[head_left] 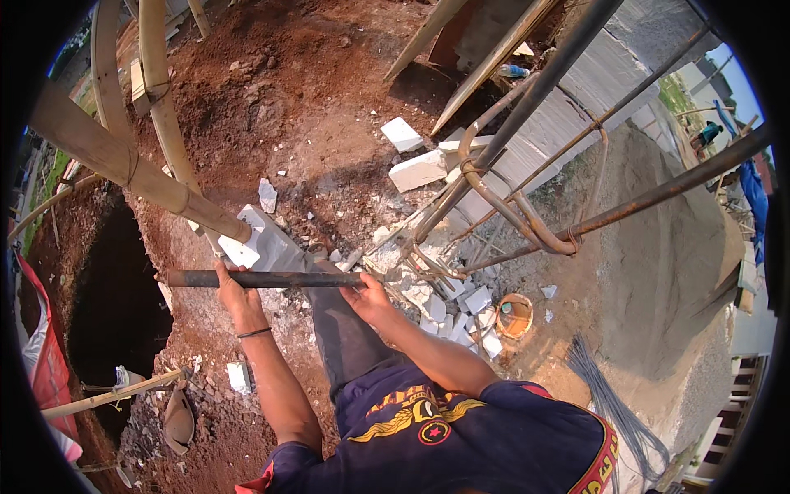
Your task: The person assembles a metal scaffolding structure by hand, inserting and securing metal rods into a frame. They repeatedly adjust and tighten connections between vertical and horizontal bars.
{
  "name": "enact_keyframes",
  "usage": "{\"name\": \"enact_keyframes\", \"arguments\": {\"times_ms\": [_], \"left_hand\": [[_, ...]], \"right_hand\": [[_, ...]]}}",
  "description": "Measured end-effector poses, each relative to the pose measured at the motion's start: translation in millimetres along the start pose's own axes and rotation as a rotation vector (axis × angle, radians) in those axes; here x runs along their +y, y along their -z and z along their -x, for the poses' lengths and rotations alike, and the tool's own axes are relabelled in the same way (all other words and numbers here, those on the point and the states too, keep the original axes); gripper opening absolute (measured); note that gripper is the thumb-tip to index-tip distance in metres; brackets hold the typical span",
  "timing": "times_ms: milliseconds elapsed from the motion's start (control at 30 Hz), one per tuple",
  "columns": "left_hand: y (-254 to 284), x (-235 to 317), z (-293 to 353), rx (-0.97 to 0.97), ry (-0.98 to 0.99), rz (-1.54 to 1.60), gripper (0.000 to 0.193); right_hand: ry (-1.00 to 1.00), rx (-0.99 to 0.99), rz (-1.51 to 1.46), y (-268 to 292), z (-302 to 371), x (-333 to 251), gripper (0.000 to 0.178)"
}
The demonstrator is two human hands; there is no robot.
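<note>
My left hand (236,293) grips a long, dark metal pipe (300,280) near its left end. My right hand (370,301) is closed around the same pipe at its right part. The pipe lies almost level across my front, over my outstretched leg (346,342). Just beyond my left hand is a white block (265,235), close to the end of a bamboo pole (216,216). Beside my right hand are broken white block pieces (440,309) and the foot of a rusty rebar cage (510,202).
A deep pit (115,284) drops away at left, next to a red and white sheet (41,354). At right stand an orange bucket (515,316), a sand pile (658,239) and a bundle of thin rods (609,395). A person (708,136) is far off at right.
</note>
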State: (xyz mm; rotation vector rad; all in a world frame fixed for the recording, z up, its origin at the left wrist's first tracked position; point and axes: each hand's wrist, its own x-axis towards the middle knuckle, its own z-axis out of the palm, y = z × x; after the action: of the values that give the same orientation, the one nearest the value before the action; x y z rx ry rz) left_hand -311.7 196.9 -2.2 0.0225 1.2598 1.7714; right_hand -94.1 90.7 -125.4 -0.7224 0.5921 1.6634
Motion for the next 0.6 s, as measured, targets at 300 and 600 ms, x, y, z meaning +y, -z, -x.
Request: {"name": "enact_keyframes", "arguments": {"times_ms": [300, 600], "left_hand": [[-74, -53, -83, -0.146, 0.150, -0.178, 0.018], [-167, -116, -119, -0.289, 0.225, -0.269, 0.021]], "right_hand": [[0.160, 0.033, -0.102, -10, -42, -10, 0.026], [0.274, 0.015, -0.239, -21, -87, -23, 0.028]]}}
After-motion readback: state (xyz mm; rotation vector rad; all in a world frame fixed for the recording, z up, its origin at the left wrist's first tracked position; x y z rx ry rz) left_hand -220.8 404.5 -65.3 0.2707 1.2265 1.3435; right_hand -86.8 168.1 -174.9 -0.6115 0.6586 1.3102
